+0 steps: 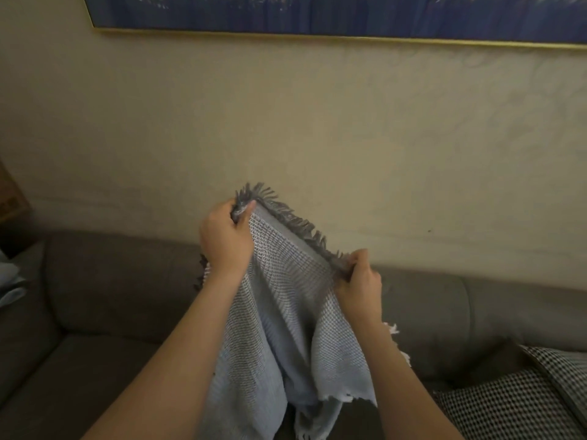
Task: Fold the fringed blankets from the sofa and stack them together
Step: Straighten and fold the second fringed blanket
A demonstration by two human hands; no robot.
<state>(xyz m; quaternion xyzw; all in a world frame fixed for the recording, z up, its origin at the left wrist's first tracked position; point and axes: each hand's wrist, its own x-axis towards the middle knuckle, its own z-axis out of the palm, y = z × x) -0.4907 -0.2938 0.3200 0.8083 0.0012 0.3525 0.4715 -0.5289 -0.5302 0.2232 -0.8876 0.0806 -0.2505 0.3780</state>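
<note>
At the left end of the sofa lies a bit of pale blue cloth. Over the sofa's middle my left hand grips a fringed corner of the light blue blanket, which hangs before the backrest; my right hand pinches the same fringe lower down. A checked cushion sits at the sofa's right end, a gold-framed picture above

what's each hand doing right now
Left hand: grips the blanket at its fringed edge.
Right hand: grips the same edge, further along.
</note>
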